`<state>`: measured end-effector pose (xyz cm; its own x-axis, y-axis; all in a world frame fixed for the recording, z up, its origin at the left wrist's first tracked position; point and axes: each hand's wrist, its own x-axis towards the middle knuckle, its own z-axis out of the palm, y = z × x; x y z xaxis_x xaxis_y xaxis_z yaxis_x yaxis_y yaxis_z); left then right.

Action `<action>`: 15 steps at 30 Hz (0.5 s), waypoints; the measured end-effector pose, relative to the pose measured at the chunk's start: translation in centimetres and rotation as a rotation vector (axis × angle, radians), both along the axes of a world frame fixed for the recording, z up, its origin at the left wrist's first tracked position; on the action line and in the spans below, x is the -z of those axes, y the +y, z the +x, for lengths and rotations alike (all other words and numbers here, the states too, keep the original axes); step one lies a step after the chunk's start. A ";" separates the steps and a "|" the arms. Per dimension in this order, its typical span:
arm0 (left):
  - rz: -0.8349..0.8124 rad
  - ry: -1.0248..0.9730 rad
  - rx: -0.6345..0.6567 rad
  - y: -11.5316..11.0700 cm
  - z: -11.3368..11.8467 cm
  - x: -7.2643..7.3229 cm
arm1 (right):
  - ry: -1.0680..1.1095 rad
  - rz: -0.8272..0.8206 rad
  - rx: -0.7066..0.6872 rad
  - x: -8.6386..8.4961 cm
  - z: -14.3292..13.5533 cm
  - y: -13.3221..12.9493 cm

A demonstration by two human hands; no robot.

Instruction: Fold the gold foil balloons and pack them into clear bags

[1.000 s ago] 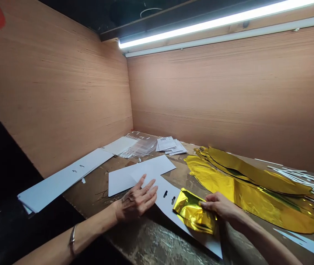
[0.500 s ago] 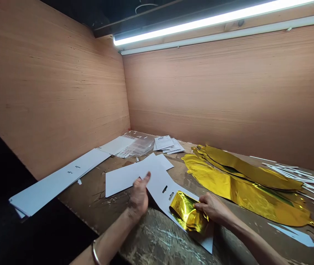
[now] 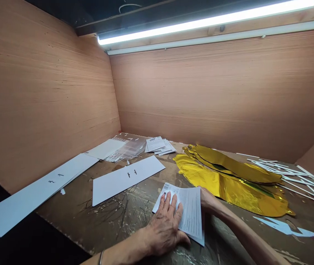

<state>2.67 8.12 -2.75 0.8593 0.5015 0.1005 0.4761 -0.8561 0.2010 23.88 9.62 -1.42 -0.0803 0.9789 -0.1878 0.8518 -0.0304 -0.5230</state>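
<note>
My left hand [image 3: 166, 224] lies with its fingers spread on a printed white card [image 3: 191, 211], which is folded over near the table's front. My right hand [image 3: 206, 200] is at the card's right edge; its fingers are hidden behind the card. To the left of them a flat white card strip [image 3: 128, 178] with two small slots rests on the table. Long gold foil pieces [image 3: 242, 191] lie in a pile to the right, beyond my right forearm. The small folded gold piece is not visible.
Long white cards [image 3: 41, 191] lie at the left edge. Clear plastic sleeves [image 3: 132, 147] and printed leaflets [image 3: 154, 144] are at the back. White sticks [image 3: 297, 176] and a cut white scrap [image 3: 286, 226] lie at the right. Wooden walls enclose the table [image 3: 90, 191].
The held card is now folded with its printed side up, covering where the gold foil was. My left hand has moved right onto it. The view has shifted to the right.
</note>
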 end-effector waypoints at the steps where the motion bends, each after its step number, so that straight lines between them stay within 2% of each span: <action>1: -0.021 0.019 0.002 -0.1 0.1 -0.3 | -0.039 0.018 0.039 -0.5 0.5 -0.1; 3: -0.061 0.046 0.004 -0.2 0.2 -0.8 | -0.127 0.084 0.158 -1.9 1.2 -0.6; 5: -0.081 0.061 0.007 -0.3 0.2 -1.2 | -0.180 0.220 0.240 -3.2 1.3 -1.3; 6: -0.083 0.064 0.006 -0.3 0.1 -1.2 | -0.167 0.291 0.219 -3.6 1.0 -1.7; 8: -0.078 0.057 0.013 -0.3 0.1 -1.1 | -0.089 0.363 0.063 -3.6 -0.2 -2.4; 10: -0.080 0.012 0.023 -0.1 0.0 -0.9 | -0.030 0.340 -0.089 -2.7 -1.6 -2.9; 11: -0.082 -0.039 0.000 0.1 0.0 -0.9 | -0.030 0.310 -0.113 -2.1 -2.3 -3.1; 13: -0.077 -0.199 -0.154 0.8 0.1 -1.3 | -0.052 0.284 -0.097 -1.0 -3.0 -3.4; 15: -0.149 -0.390 -0.422 1.9 0.3 -1.9 | -0.041 0.272 -0.079 -0.4 -3.2 -3.6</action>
